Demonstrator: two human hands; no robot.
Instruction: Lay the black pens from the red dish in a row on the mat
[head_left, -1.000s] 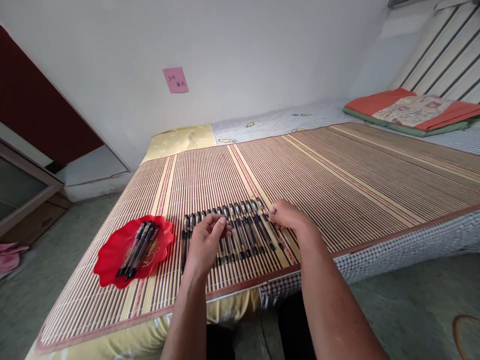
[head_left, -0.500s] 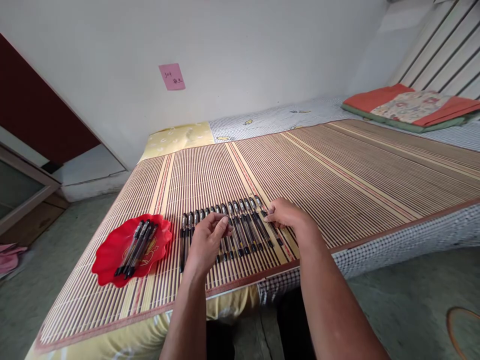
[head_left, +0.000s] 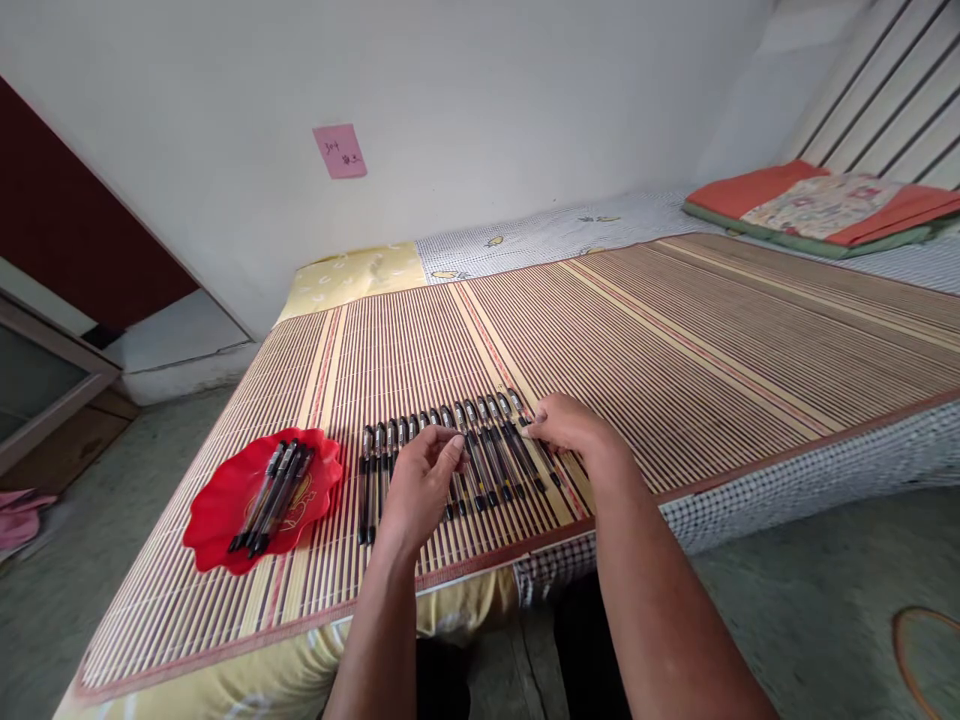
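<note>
Only one readable item: pink sticky note (head_left: 340, 151) on the white wall (head_left: 525, 100). It's handwritten, two lines in dark ink. Top line reads "304". Bottom line is a couple of characters, too small to make out. Row of black pens (head_left: 480, 455) on the bamboo mat (head_left: 675, 340): no barrel print resolvable. Red plate (head_left: 206, 530) has a gold motif in the centre, partly covered by pens, not legible as text.

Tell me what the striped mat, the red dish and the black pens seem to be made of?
The mat looks like woven bamboo or reed: thin matte slats in brown and tan bands. The red dish is probably glossy plastic, with a scalloped rim. The pens look like dark plastic, slightly shiny.
</note>
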